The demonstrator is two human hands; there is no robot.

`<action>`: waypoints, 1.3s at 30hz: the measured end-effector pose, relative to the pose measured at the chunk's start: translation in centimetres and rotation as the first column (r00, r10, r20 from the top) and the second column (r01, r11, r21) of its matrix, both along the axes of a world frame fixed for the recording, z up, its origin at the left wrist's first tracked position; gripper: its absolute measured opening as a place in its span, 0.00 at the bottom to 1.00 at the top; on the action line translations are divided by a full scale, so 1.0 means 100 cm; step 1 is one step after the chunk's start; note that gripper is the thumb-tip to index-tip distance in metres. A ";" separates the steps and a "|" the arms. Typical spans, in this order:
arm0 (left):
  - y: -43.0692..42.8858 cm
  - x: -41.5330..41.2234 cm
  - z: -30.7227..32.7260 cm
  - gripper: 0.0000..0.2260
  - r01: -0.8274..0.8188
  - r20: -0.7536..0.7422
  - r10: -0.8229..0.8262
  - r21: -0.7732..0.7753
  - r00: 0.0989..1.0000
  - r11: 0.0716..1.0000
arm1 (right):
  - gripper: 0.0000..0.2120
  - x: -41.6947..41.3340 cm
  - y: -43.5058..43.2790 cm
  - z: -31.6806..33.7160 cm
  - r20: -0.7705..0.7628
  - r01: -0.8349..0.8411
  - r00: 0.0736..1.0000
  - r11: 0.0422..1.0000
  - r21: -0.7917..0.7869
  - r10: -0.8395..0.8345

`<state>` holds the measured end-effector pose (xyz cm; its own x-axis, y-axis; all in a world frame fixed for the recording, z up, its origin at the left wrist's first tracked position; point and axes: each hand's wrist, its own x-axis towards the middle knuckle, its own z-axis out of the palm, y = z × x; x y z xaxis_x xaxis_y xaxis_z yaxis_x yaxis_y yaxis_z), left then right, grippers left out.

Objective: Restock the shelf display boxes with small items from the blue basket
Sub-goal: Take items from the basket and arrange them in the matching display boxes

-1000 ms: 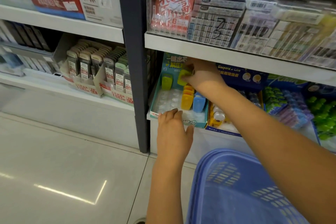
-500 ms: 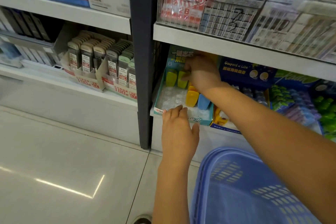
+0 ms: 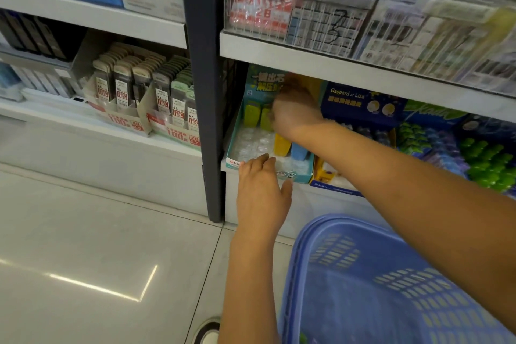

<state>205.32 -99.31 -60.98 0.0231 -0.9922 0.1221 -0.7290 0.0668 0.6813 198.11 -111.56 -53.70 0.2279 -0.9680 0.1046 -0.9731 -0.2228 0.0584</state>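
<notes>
Left hand (image 3: 262, 190) lay flat, fingers straight and spread, resting on the front lip of the teal display box (image 3: 296, 173) at the front edge of the lower shelf (image 3: 360, 198), probably to stop the box sliding. Right hand (image 3: 296, 112) reached to the back row of that box, under the upper shelf (image 3: 349, 64). It was motion-blurred, so I couldn't tell whether its grip was pinching an item or spread. Two yellow-green items (image 3: 252, 116) stood upright at the box's back left, just beside the right hand; an orange item (image 3: 282, 144) and a blue item (image 3: 300, 151) stood nearer the front, partly hidden by the forearm. Clear blister tray (image 3: 251, 145) showed many unfilled sockets on the left half, so restock looked early-to-mid. Blue basket (image 3: 363, 274) sat on the floor (image 3: 97, 232) below the shelf, contents mostly out of view. Judgement: items look like small rigid plastic, light, smooth, maybe a bit slippery. Best pinched across the flat sides near the top and pushed straight down into a socket. The tray looks thin and flexible, so bracing the box makes sense.
</notes>
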 end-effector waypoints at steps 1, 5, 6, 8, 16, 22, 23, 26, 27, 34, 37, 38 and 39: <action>0.000 0.000 0.002 0.23 0.003 -0.003 -0.003 0.003 1.000 1.000 | 0.13 -0.001 -0.001 0.001 -0.005 -0.012 1.000 1.000 0.006 0.012; 0.014 0.001 0.017 0.18 -0.032 -0.087 0.025 -0.078 0.996 0.996 | 0.16 -0.017 0.018 0.010 0.137 -0.033 0.990 0.996 0.086 0.021; 0.020 -0.001 0.020 0.16 -0.043 -0.127 0.029 -0.113 0.991 0.993 | 0.14 -0.028 0.032 0.012 0.211 -0.050 0.977 0.997 0.062 0.036; 0.032 -0.010 0.026 0.11 -0.021 -0.191 -0.006 -0.138 0.982 0.990 | 0.12 -0.062 0.073 0.009 0.363 -0.063 0.929 0.998 -0.032 0.070; 0.078 -0.112 -0.027 0.10 0.456 0.059 -0.533 0.446 0.844 0.770 | 0.24 -0.206 0.232 -0.125 0.173 0.182 0.908 0.732 0.656 -0.381; 0.128 -0.168 -0.116 0.17 0.431 0.075 -0.810 0.816 0.581 0.385 | 0.40 -0.252 0.302 -0.221 0.021 0.052 0.977 0.334 0.941 -0.212; 0.136 -0.175 -0.127 0.16 0.418 0.071 -0.842 0.843 0.535 0.337 | 0.41 -0.256 0.308 -0.225 0.062 -0.009 0.987 0.336 0.942 -0.147; 0.154 -0.186 -0.151 0.16 0.377 0.054 -0.898 0.895 0.436 0.237 | 0.39 -0.255 0.314 -0.238 0.168 -0.143 0.985 0.411 0.900 -0.025; 0.157 -0.186 -0.158 0.17 0.366 0.051 -0.905 0.904 0.422 0.222 | 0.38 -0.252 0.314 -0.241 0.210 -0.189 0.978 0.408 0.893 -0.006; 0.152 -0.170 -0.185 0.24 0.298 0.063 -0.870 0.926 0.488 0.234 | 0.29 -0.252 0.308 -0.248 0.171 -0.190 0.982 0.346 0.919 0.085; 0.149 -0.169 -0.189 0.22 0.300 0.056 -0.851 0.922 0.522 0.245 | 0.24 -0.256 0.310 -0.248 0.166 -0.184 0.982 0.306 0.934 0.085; 0.149 -0.170 -0.189 0.21 0.301 0.046 -0.842 0.922 0.537 0.242 | 0.25 -0.255 0.311 -0.247 0.172 -0.183 0.983 0.279 0.943 0.065; 0.148 -0.171 -0.187 0.19 0.296 0.027 -0.832 0.928 0.554 0.228 | 0.26 -0.254 0.312 -0.245 0.165 -0.173 0.985 0.252 0.952 0.052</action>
<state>188.26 -84.52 -79.69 -0.3761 -0.3069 -0.8743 -0.9142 0.2767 0.2962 172.70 -80.35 -78.25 0.3924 -0.3335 -0.8572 -0.9196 -0.1636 -0.3573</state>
